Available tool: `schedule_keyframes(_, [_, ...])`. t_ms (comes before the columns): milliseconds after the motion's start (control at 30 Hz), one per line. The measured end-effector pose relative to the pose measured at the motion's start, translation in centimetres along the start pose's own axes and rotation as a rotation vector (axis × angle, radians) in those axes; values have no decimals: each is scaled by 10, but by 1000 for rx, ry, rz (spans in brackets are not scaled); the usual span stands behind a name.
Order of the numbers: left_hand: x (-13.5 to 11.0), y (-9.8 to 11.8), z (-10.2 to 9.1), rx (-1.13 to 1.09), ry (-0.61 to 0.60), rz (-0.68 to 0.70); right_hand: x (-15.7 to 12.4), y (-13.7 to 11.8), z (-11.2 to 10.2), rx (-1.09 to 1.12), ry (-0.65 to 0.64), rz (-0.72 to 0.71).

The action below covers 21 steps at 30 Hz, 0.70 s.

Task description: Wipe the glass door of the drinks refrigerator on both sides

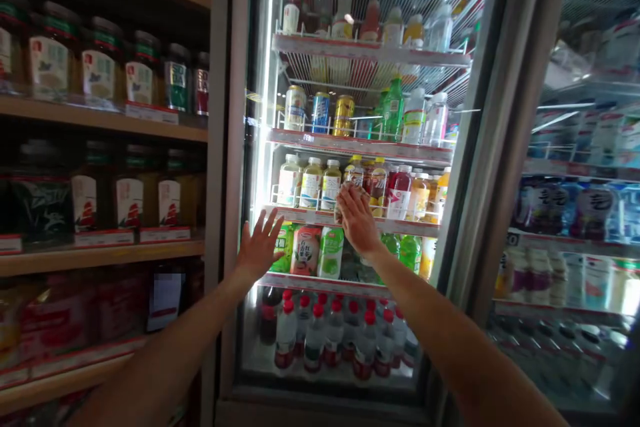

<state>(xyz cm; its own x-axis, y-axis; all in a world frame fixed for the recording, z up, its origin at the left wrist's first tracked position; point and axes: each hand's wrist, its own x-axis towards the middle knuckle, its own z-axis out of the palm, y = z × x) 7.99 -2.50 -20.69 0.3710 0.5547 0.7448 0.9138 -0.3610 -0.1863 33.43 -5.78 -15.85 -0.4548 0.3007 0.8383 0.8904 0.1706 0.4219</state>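
My right hand lies against the glass door of a lit drinks fridge, roughly at the middle. Bunched under its fingers is a pale, crumpled cloth, mostly covered by the hand. My left hand is raised near the door's left side with its fingers spread and nothing in it. Whether it touches the glass, I cannot tell. Behind the door, around both hands, stand bottled drinks and a pink-red carton on shelves.
Wooden shelves with jars and packets stand close on the left. A phone-like screen shows low among them. The metal door frame and another fridge with bottles are at the right. Red-capped bottles fill the fridge's bottom.
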Motion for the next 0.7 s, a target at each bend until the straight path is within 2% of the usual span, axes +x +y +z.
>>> schedule_keyframes(67, [-7,-5,4,18,-29,0,-5,-14,8,14,-20,-20])
schedule_keyframes(200, [-16,-9,8,24,-31,19,-45,-58,31,77,-144,-304])
schedule_keyframes(267, [-20,-13,8,17,-48,38,-53,-69,37,93,-166,-380])
schedule_keyframes(333, [-24,-19,8,16,-69,44,-41,-70,38,89,-146,-322])
schedule_keyframes(433, [-29,-28,11,17,-67,36,-9,-67,37,75,-67,-64])
schedule_keyframes(500, [-32,-33,13,12,-70,38,-2,-74,39,71,-38,-24])
schedule_keyframes(633, [-38,-42,15,17,-99,31,-27,-101,51,71,-73,-365])
schedule_keyframes(700, [-42,-48,15,29,-93,10,-31,-110,55,85,-82,-428])
